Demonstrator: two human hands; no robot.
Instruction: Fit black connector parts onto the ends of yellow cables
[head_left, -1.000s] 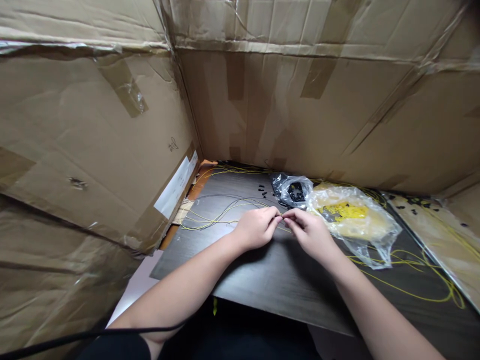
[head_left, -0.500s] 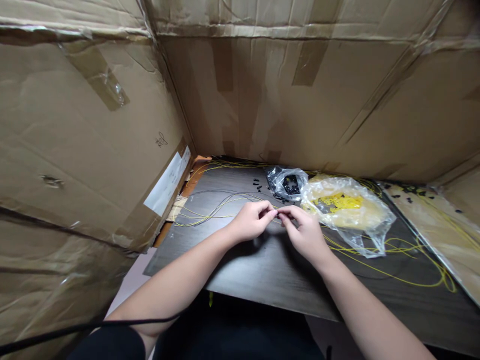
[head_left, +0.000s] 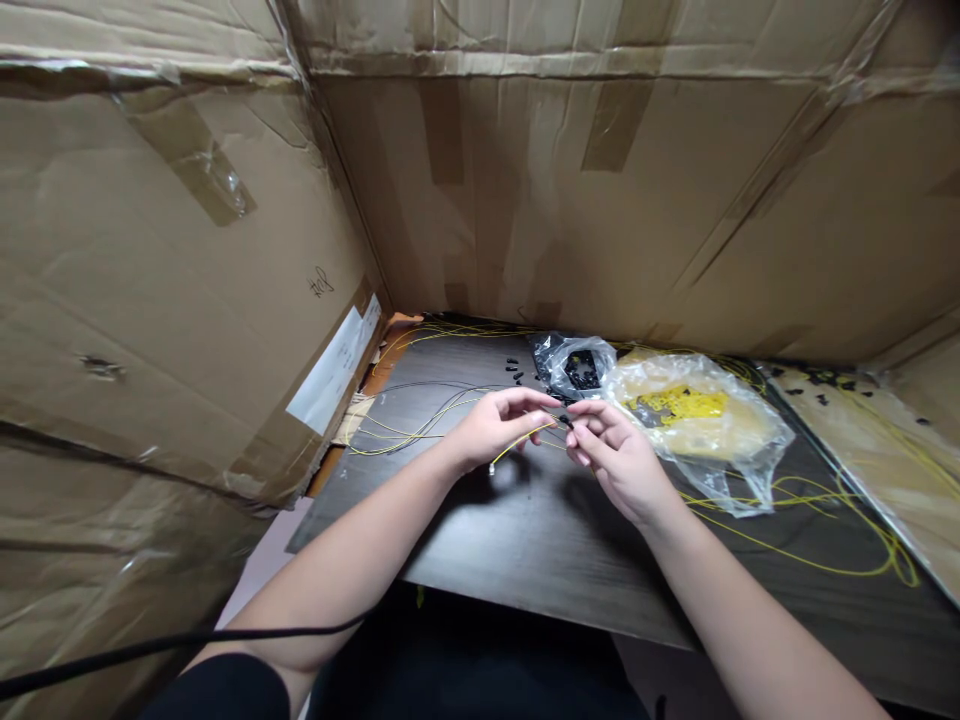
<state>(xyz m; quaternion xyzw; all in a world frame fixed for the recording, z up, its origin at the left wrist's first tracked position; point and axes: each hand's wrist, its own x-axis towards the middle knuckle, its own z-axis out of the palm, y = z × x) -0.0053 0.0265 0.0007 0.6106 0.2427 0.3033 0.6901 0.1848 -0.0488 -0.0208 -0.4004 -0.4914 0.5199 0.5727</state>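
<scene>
In the head view, my right hand [head_left: 615,455] pinches a small black plastic piece [head_left: 566,422] on a thin yellow wire, between thumb and fingers. Facing it is my left hand [head_left: 499,428], its index finger and thumb apart and stretched toward the black piece. From the black piece the yellow wire [head_left: 517,442] passes by my left thumb and bends down to a small whitish tip [head_left: 492,468]. Both hands are above the dark tabletop. More thin yellow and dark wires [head_left: 405,440] trail off to the left.
A clear bag of black pieces [head_left: 581,368] lies behind my hands, with several loose black pieces [head_left: 512,367] beside it. Right of it sits a bag of yellow pieces [head_left: 682,405]. Looped yellow wires [head_left: 862,570] lie at right. Cardboard walls [head_left: 510,220] enclose the table [head_left: 480,545].
My fingertips were together before; now the hands have moved slightly apart. My left fingers have spread, and the wire's end with its whitish tip now shows below my left hand.
</scene>
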